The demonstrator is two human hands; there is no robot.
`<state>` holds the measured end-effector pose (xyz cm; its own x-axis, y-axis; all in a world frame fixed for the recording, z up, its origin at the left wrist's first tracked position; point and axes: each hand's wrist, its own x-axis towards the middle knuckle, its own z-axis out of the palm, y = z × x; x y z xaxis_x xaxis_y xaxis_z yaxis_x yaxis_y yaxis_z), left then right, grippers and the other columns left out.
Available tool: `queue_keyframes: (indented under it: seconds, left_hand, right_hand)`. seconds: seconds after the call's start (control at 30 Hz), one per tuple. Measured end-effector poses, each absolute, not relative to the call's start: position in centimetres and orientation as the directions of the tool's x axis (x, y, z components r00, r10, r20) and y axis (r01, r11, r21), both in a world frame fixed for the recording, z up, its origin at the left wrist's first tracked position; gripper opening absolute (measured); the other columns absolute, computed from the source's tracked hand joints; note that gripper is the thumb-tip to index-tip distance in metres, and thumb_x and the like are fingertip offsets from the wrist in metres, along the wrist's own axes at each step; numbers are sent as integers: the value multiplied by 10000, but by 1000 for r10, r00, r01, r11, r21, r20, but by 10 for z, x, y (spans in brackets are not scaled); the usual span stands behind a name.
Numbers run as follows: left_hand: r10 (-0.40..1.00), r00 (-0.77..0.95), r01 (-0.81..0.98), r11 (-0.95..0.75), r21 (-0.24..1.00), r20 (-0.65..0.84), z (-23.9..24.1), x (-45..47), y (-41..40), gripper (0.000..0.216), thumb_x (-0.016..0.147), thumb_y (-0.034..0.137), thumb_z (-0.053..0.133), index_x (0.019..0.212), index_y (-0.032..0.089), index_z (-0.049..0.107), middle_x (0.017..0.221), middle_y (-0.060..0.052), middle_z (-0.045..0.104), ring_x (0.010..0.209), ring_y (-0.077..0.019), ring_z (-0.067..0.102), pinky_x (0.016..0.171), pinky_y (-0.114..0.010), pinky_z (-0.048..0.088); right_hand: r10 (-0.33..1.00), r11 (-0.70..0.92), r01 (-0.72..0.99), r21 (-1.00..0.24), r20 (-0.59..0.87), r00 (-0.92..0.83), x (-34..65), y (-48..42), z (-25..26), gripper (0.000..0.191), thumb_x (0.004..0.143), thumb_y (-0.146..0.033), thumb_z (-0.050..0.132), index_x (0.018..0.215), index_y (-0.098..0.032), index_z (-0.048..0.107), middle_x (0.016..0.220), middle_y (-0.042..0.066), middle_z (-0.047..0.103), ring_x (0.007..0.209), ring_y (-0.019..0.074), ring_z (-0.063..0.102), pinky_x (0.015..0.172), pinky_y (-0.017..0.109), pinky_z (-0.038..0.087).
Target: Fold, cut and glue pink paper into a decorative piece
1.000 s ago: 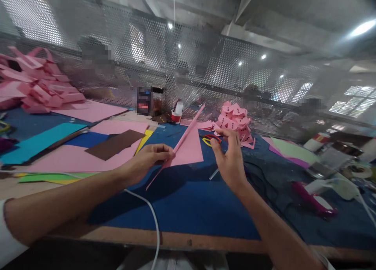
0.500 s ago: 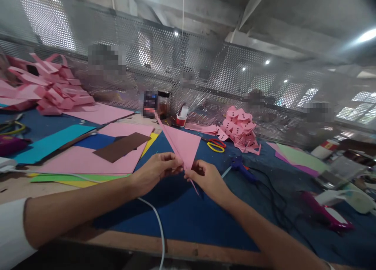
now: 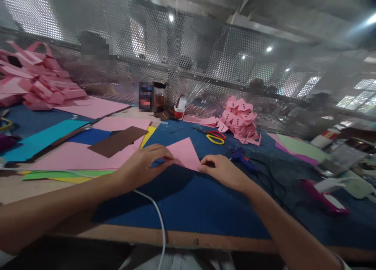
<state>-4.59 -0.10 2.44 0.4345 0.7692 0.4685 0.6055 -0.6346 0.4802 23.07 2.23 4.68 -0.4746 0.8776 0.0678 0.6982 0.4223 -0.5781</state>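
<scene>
Between my hands is a piece of pink paper (image 3: 186, 152), low over the blue mat (image 3: 188, 207). My left hand (image 3: 149, 164) pinches its left edge between thumb and fingers. At the paper's right corner, the fingertips of my right hand (image 3: 220, 169) are closed on it. Whether the sheet touches the mat I cannot tell. Just right of my right hand lies a blue glue gun (image 3: 241, 159). Scissors with red and yellow handles (image 3: 216, 137) rest beyond the paper.
Pink sheets (image 3: 76, 156), a brown strip (image 3: 117, 141) and a teal strip (image 3: 44, 138) lie to the left. Pink folded paper is heaped far left (image 3: 53, 82) and as a dotted pile (image 3: 239, 119) at the back. A white cable (image 3: 158, 215) crosses the table edge.
Both hands have moved apart. The pink paper, earlier held raised with its long folded edge toward me, is now lower and turned between them. My view has shifted slightly.
</scene>
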Motion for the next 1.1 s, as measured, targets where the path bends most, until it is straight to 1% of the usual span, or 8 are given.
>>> queue_keyframes:
  seconds: [0.1, 0.3, 0.43, 0.53, 0.63, 0.83, 0.97, 1.1]
  left_hand:
    - [681, 575, 611, -726, 314, 455, 15, -60, 1, 269, 1005, 236, 487, 1133, 234, 723, 1125, -58, 723, 1061, -187, 643, 954, -313, 488]
    - [633, 673, 570, -773, 277, 383, 8, -63, -2, 331, 1018, 245, 489, 1287, 323, 665, 1147, -41, 705, 1083, -180, 641, 973, -295, 496]
    - [613, 696, 590, -785, 188, 374, 9, -64, -5, 325, 1029, 222, 453, 1260, 279, 674, 1068, -47, 683, 989, -175, 643, 902, -281, 496]
    - [592, 727, 581, -800, 148, 349, 7, -66, -3, 313, 1033, 215, 430, 1183, 256, 702, 1037, -51, 690, 953, -174, 638, 878, -283, 491]
    - [583, 743, 569, -809, 148, 329, 6, -67, -2, 305, 1032, 201, 426, 1153, 246, 702, 1049, -62, 692, 970, -179, 634, 897, -293, 483]
    - [575, 753, 567, -814, 128, 320, 4, -66, -2, 291, 1037, 184, 407, 1099, 208, 691, 1047, -72, 678, 968, -183, 629, 884, -300, 474]
    - [569, 757, 568, -816, 108, 320, 0, -67, -1, 290, 1029, 144, 401, 1118, 197, 672, 1054, -68, 665, 959, -178, 624, 868, -300, 475]
    - [543, 761, 551, -830, 86, 356, -4, -67, -1, 282, 1026, 134, 401, 1109, 180, 666, 1043, -72, 658, 951, -184, 622, 850, -310, 484]
  right_hand:
    - [849, 418, 705, -572, -30, -528, 233, 22, 43, 160, 877, -314, 641, 866, -206, 758, 850, 21, 749, 753, 180, 651, 644, 268, 412]
    - [853, 423, 754, -503, -61, -519, 231, 21, 37, 123, 877, -297, 661, 849, -223, 756, 881, 20, 754, 769, 182, 655, 637, 262, 404]
    - [878, 403, 786, -469, -45, -476, 229, 18, 37, 79, 876, -281, 685, 917, -226, 724, 868, 9, 739, 754, 170, 650, 636, 263, 405]
    - [882, 454, 799, -394, 71, -466, 227, 14, 35, 115, 850, -271, 737, 937, -219, 682, 888, 17, 716, 828, 191, 639, 698, 288, 428]
    - [784, 620, 751, -229, 223, -579, 224, 6, 31, 76, 893, -236, 705, 963, -215, 685, 1008, 46, 686, 960, 217, 608, 821, 340, 442]
    - [653, 755, 645, -120, 236, -720, 223, -13, 15, 237, 1009, -152, 489, 1129, -195, 688, 1040, 77, 654, 932, 199, 594, 821, 335, 488]
    - [582, 793, 609, 10, 281, -763, 221, -17, 7, 238, 993, -99, 471, 1110, -147, 673, 1082, 111, 654, 966, 226, 571, 817, 355, 496]
    - [586, 787, 617, 29, 280, -760, 218, -19, 6, 251, 977, -87, 492, 1172, -126, 645, 1047, 105, 650, 951, 223, 563, 799, 343, 496]
